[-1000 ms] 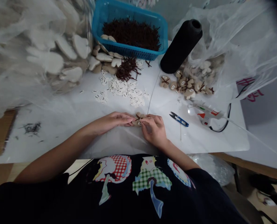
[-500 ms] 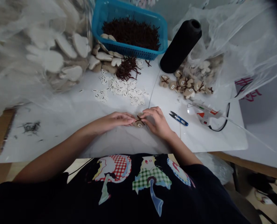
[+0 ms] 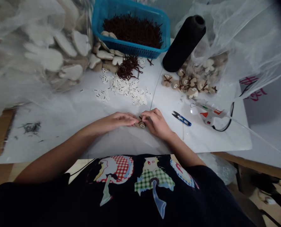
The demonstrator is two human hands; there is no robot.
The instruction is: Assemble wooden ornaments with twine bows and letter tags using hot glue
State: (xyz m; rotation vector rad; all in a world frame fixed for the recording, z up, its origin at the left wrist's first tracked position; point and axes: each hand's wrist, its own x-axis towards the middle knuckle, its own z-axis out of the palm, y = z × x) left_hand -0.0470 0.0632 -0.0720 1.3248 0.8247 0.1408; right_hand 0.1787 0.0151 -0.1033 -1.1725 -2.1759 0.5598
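Observation:
Between my hands, low over the white table [image 3: 121, 143], is a small beige padded fabric piece [image 3: 140, 125] with a brown cord bow [image 3: 140, 120] and a small white label on it. My left hand [image 3: 121, 119] grips its left edge between thumb and fingers. From the right, the thumb and forefinger of my right hand [image 3: 155, 122] pinch at the bow, hiding part of it. To the right lie blue thread snips [image 3: 181, 119]. Beyond my hands spreads a heap of small white labels [image 3: 125, 90], with a bunch of brown bows [image 3: 129, 67] behind it.
A blue basket [image 3: 131, 47] of brown bows stands at the back, beside a black thread cone [image 3: 184, 44]. Finished-looking beige pieces [image 3: 190, 85] cluster at right, near a glue gun [image 3: 210, 114] with its cord. A plastic bag of padded shapes [image 3: 52, 60] fills the left.
My right hand has shifted slightly left, its fingers now closing over the bow. My left hand keeps its hold on the beige piece. The view has tilted slightly.

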